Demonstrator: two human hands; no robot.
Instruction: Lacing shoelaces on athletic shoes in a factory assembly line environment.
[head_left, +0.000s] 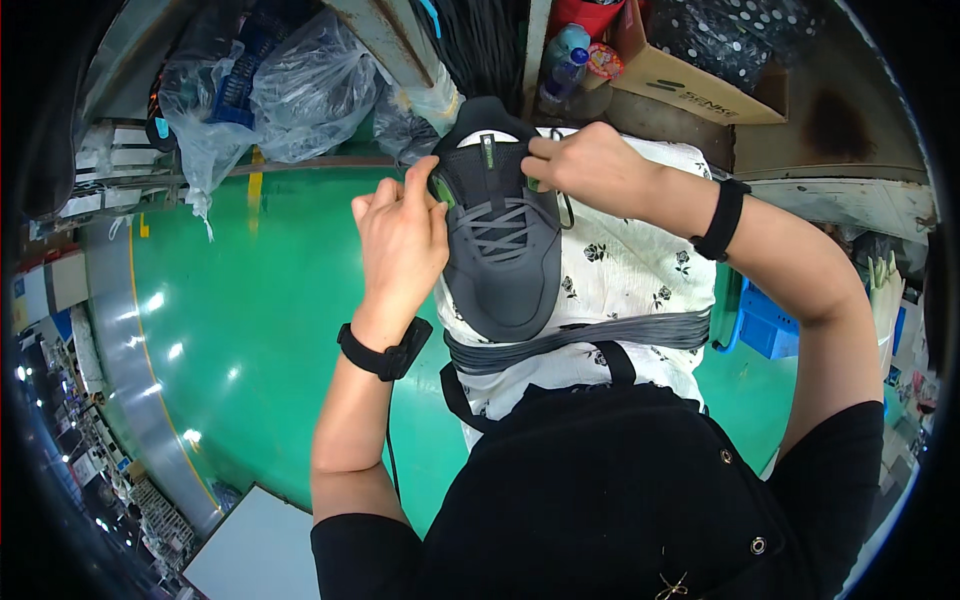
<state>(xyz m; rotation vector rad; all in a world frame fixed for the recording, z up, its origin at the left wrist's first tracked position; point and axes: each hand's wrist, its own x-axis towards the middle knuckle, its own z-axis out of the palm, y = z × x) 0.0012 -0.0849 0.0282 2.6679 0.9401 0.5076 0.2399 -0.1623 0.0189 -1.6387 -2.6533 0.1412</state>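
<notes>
A dark grey sneaker (503, 285) lies on my lap, toe toward me, with grey laces (498, 235) crossed over its lower tongue. The upper tongue (489, 162) carries a small green-and-white tab. My left hand (402, 225) pinches the left edge of the opening between thumb and forefinger, where green lining shows. On the opposite edge, my right hand (585, 170) is closed, its fingertips on the sneaker near another bit of green. A thin dark lace (569, 213) loops down below the right fingers. Whether either pinch also holds a lace end is hidden.
White cloth with dark flowers (640, 265) lies under the sneaker, bound by a grey band (580, 340). Clear plastic bags (315, 90) hang at far left. Black cords (485, 50), bottles (566, 72) and a cardboard box (690, 85) stand ahead. A blue crate (768, 322) sits right.
</notes>
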